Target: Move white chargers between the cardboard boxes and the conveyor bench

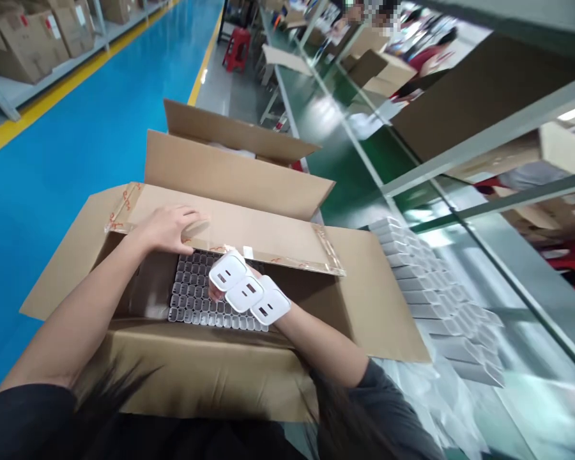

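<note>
My right hand (215, 291), largely hidden behind what it carries, holds three white plastic charger cases (244, 294) side by side over the open carton (206, 377). Small port slots show on their faces. Beneath them, rows of similar cases (191, 297) fill part of the carton. My left hand (167, 229) is at the far side, its fingers curved over the taped cardboard flap (253, 230) and its thumb at the flap's lower edge.
Stacked white cases (431, 294) stand on the bench at the right, near clear plastic film (431, 402). Another open carton (234, 128) stands behind mine. A green conveyor (335, 121) runs ahead, with people beyond it. A red stool (238, 48) sits by the blue aisle.
</note>
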Motion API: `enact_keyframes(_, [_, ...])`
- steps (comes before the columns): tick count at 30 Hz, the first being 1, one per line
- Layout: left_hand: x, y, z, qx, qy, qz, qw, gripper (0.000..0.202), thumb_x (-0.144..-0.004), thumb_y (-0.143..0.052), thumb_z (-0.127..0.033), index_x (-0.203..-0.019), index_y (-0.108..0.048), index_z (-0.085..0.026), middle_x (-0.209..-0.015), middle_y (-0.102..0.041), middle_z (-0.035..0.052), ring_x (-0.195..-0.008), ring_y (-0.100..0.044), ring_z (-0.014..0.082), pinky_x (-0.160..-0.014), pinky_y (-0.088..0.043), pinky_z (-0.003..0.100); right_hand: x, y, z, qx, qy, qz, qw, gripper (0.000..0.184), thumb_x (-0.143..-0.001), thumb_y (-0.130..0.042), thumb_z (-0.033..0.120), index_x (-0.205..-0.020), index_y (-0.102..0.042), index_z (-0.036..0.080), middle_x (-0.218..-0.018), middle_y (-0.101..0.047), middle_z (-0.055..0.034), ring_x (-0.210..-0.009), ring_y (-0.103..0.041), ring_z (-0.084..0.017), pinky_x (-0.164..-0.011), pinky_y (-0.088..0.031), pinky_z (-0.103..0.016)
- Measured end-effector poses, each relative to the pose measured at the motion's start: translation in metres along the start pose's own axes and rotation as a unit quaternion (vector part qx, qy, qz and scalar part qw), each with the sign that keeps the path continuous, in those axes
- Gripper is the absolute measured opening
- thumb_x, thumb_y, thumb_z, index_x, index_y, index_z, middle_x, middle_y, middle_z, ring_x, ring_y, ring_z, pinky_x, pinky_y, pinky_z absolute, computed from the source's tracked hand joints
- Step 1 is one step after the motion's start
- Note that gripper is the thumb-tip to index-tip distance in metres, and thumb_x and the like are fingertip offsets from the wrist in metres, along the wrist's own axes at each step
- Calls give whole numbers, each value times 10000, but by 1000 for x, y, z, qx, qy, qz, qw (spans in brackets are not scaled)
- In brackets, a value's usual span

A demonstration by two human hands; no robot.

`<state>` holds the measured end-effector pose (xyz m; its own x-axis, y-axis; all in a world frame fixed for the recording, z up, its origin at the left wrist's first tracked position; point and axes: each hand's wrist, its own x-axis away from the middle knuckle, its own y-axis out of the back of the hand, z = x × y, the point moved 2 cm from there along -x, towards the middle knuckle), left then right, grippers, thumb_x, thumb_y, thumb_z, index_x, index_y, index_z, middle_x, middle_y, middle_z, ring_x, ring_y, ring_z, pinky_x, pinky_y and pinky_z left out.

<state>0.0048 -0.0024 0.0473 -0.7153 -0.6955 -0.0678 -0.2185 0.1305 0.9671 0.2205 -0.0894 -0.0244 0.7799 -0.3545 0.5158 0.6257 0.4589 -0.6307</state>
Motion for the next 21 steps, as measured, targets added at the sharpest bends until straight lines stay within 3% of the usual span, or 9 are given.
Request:
enact_keyframes(3, [1, 0, 2, -14, 5, 2, 1000, 729, -701, -676, -399, -1385, -506, -215, -1388, -553, 94, -1255, -517, 284, -1053, -421, 398, -10, -1, 11, 5, 91, 20, 996, 394, -882, -513, 539, -783, -584, 165, -666, -629, -21, -683, -643, -164, -701, -530, -298])
enact_keyframes(7, [2, 3, 2, -23, 14, 13, 1000, 720, -718, -647, -407, -1393, -496, -208, -1391, -547, 103, -1267, -508, 290, -1057, -425, 406, -17, -4, 9, 30, 170, 62, 983, 472, -770, -580, 643, -810, -598, 173, -687, -644, -41, -653, -629, -181, -649, -510, -313])
enact_keyframes(10, [2, 6, 0, -18, 15, 30, 999, 715, -725, -639, -405, -1401, -480, -233, -1403, -539, 93, -1277, -501, 282, -1055, -426, 403, -11, -10, 10, 40, 287, 102, 952, 577, -628, -686, 709, -840, -621, 177, -696, -650, -39, -622, -609, -187, -635, -498, -330])
enact_keyframes(12, [2, 7, -1, -14, 17, 34, 999, 714, -719, -645, -393, -1398, -482, -241, -1407, -536, 94, -1280, -499, 285, -1053, -427, 407, -6, -15, 11, 39, 333, 116, 935, 533, -629, -723, 666, -833, -624, 183, -689, -639, -25, -616, -597, -179, -659, -494, -332])
enact_keyframes(18, [3, 10, -3, -14, 16, 27, 999, 701, -719, -642, -377, -1387, -499, -220, -1404, -537, 105, -1272, -502, 295, -1057, -424, 414, -1, -21, 14, 49, 355, 104, 928, 584, -583, -749, 686, -851, -623, 183, -675, -610, -13, -605, -571, -175, -652, -495, -351])
enact_keyframes(21, [3, 10, -4, -16, 12, 27, 999, 709, -724, -633, -383, -1394, -493, -198, -1395, -540, 112, -1259, -509, 293, -1047, -430, 413, -1, -24, 15, 62, 333, 93, 936, 569, -569, -758, 672, -837, -621, 188, -660, -602, -13, -589, -569, -179, -655, -503, -370])
